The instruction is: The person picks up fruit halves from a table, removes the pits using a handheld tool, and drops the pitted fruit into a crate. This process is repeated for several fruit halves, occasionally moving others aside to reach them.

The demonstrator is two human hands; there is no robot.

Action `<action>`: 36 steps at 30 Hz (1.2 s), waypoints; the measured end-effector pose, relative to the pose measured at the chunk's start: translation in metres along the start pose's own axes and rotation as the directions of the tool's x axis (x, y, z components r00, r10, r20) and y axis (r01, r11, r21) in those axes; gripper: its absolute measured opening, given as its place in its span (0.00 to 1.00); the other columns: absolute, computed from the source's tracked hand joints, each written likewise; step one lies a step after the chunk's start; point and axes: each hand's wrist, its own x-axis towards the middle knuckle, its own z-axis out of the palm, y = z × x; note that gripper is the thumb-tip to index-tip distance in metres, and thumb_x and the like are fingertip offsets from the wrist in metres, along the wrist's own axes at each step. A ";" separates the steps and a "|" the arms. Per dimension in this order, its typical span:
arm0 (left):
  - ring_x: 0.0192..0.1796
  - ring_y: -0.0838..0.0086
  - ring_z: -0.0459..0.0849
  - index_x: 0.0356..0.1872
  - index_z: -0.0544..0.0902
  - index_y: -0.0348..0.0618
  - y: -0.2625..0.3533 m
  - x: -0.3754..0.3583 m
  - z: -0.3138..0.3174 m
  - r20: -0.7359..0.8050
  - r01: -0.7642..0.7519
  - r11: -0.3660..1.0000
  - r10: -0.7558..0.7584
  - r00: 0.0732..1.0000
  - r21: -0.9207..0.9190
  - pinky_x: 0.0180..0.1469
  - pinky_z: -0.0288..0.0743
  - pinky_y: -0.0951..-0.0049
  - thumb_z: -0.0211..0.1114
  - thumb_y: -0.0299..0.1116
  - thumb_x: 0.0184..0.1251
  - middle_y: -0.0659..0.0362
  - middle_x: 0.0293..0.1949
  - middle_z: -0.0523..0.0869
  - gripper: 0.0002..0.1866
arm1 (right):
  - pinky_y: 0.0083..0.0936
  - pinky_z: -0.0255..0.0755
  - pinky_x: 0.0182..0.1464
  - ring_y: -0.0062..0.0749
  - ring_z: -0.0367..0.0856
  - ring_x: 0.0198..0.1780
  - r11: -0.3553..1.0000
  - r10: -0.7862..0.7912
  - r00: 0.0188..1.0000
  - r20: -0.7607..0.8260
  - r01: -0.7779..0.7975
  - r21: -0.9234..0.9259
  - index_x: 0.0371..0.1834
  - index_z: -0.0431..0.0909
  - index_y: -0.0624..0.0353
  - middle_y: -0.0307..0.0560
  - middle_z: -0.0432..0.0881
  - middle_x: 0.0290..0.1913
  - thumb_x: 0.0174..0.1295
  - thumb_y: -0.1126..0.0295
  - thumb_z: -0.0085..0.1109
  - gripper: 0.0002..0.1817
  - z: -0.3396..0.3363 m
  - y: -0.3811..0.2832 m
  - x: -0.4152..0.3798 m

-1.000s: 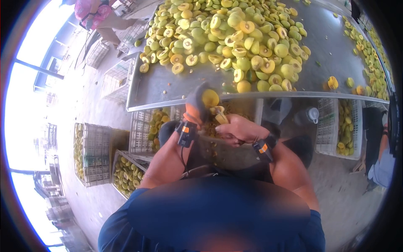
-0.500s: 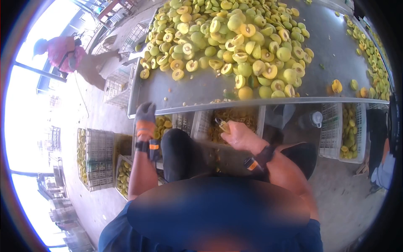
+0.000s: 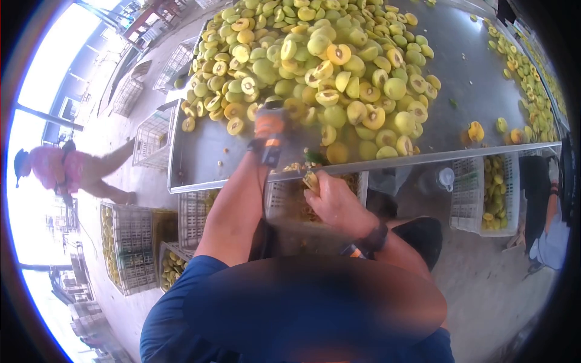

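half a second on, having shifted left grip (image 3: 272, 112) from surface (image 3: 200, 151) corner to fruit pile (image 3: 319, 69), too blurred to tell if released, clutching tool (image 3: 310, 180) in right grip (image 3: 334, 202), between fruit-filled crates (image 3: 137, 245).

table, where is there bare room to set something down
Table: widest gap between the fruit pile and right-edge fruit; another front-left, bordered by the pile and left hand. Both hold scraps. Back and middle are crowded.
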 end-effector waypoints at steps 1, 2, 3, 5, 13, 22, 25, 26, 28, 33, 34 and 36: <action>0.38 0.63 0.92 0.62 0.87 0.42 -0.021 -0.009 0.019 -0.105 0.082 0.942 -0.122 0.987 -0.324 0.42 0.86 0.64 0.66 0.28 0.73 0.53 0.41 0.92 0.18 | 0.56 0.78 0.50 0.75 0.84 0.48 1.000 -0.019 0.999 -0.026 0.019 0.005 0.50 0.77 0.74 0.76 0.86 0.40 0.71 0.65 0.65 0.18 -0.001 0.003 0.003; 0.35 0.64 0.91 0.62 0.87 0.41 -0.026 -0.017 0.022 -0.126 0.094 0.926 -0.149 0.981 -0.367 0.38 0.86 0.65 0.67 0.28 0.73 0.54 0.40 0.92 0.18 | 0.54 0.78 0.50 0.74 0.85 0.48 0.999 -0.039 0.998 -0.051 0.040 0.010 0.52 0.78 0.73 0.74 0.86 0.40 0.71 0.65 0.65 0.19 -0.001 0.007 0.006; 0.32 0.66 0.90 0.62 0.86 0.39 -0.030 -0.025 0.024 -0.148 0.102 0.907 -0.176 0.973 -0.409 0.34 0.85 0.67 0.67 0.27 0.73 0.54 0.38 0.91 0.18 | 0.53 0.78 0.50 0.74 0.85 0.48 0.999 -0.033 0.997 -0.071 0.033 0.003 0.51 0.78 0.73 0.74 0.86 0.41 0.71 0.65 0.65 0.18 -0.001 0.011 0.013; 0.29 0.68 0.89 0.61 0.86 0.38 -0.025 -0.037 0.024 -0.116 0.241 0.834 -0.339 0.934 -0.496 0.30 0.85 0.69 0.67 0.28 0.73 0.54 0.37 0.91 0.18 | 0.52 0.78 0.50 0.73 0.86 0.49 1.000 -0.012 0.995 -0.101 0.011 -0.012 0.51 0.79 0.73 0.74 0.87 0.41 0.71 0.66 0.66 0.18 0.003 0.021 0.017; 0.62 0.46 0.88 0.62 0.86 0.43 -0.021 0.032 0.022 -0.001 0.229 0.968 -0.230 0.973 0.102 0.64 0.81 0.53 0.70 0.51 0.69 0.42 0.58 0.91 0.28 | 0.51 0.79 0.49 0.71 0.86 0.48 1.000 0.005 0.994 -0.105 -0.007 -0.025 0.50 0.78 0.71 0.74 0.87 0.41 0.71 0.65 0.66 0.18 0.003 0.006 -0.003; 0.48 0.58 0.94 0.58 0.88 0.37 0.024 0.013 -0.001 -0.060 0.326 0.815 -0.401 0.914 -0.480 0.51 0.86 0.61 0.81 0.42 0.59 0.49 0.47 0.94 0.28 | 0.53 0.79 0.47 0.73 0.85 0.45 0.998 0.035 0.995 -0.098 -0.040 -0.051 0.50 0.77 0.72 0.73 0.86 0.38 0.71 0.65 0.66 0.17 -0.007 0.009 0.019; 0.45 0.68 0.93 0.61 0.85 0.30 0.070 -0.017 -0.041 0.207 0.460 0.450 -0.504 0.838 -0.765 0.45 0.87 0.69 0.72 0.26 0.68 0.50 0.46 0.94 0.21 | 0.54 0.78 0.45 0.74 0.85 0.44 0.998 -0.038 0.985 -0.170 0.029 -0.057 0.49 0.78 0.72 0.74 0.86 0.37 0.71 0.65 0.65 0.17 -0.005 0.013 0.026; 0.44 0.68 0.93 0.61 0.85 0.30 0.083 -0.031 -0.048 0.157 0.388 0.484 -0.450 0.879 -0.784 0.44 0.87 0.70 0.70 0.25 0.69 0.50 0.46 0.94 0.20 | 0.54 0.78 0.44 0.75 0.85 0.43 0.997 -0.064 0.979 -0.196 0.054 -0.053 0.49 0.78 0.71 0.74 0.86 0.36 0.71 0.65 0.65 0.17 -0.003 0.014 0.027; 0.43 0.68 0.93 0.62 0.85 0.29 0.110 -0.057 -0.060 0.049 0.231 0.534 -0.334 0.941 -0.813 0.43 0.87 0.71 0.67 0.23 0.71 0.50 0.47 0.93 0.20 | 0.59 0.79 0.46 0.76 0.85 0.43 0.993 -0.113 0.968 -0.224 0.102 -0.061 0.49 0.77 0.73 0.76 0.85 0.36 0.70 0.66 0.63 0.17 -0.003 0.011 0.028; 0.39 0.73 0.90 0.62 0.84 0.29 0.169 -0.093 -0.086 0.149 0.348 0.393 -0.454 0.878 -0.851 0.42 0.86 0.73 0.66 0.21 0.69 0.51 0.47 0.93 0.21 | 0.61 0.79 0.46 0.76 0.85 0.43 0.987 -0.129 0.967 -0.219 0.105 -0.120 0.51 0.78 0.74 0.78 0.85 0.36 0.69 0.69 0.61 0.16 -0.003 0.005 0.026; 0.38 0.73 0.90 0.62 0.85 0.29 0.173 -0.097 -0.089 0.157 0.357 0.397 -0.454 0.877 -0.846 0.42 0.86 0.73 0.66 0.21 0.69 0.52 0.46 0.93 0.20 | 0.60 0.79 0.46 0.76 0.85 0.43 0.980 -0.157 0.967 -0.201 0.127 -0.155 0.51 0.78 0.74 0.78 0.85 0.36 0.68 0.70 0.61 0.16 0.001 0.012 0.027; 0.37 0.75 0.89 0.61 0.85 0.29 0.182 -0.103 -0.094 0.172 0.375 0.408 -0.453 0.875 -0.833 0.41 0.85 0.74 0.65 0.21 0.68 0.52 0.45 0.93 0.20 | 0.59 0.79 0.46 0.76 0.85 0.43 0.965 -0.213 0.960 -0.182 0.178 -0.192 0.50 0.79 0.73 0.77 0.85 0.37 0.68 0.71 0.60 0.14 0.005 0.015 0.023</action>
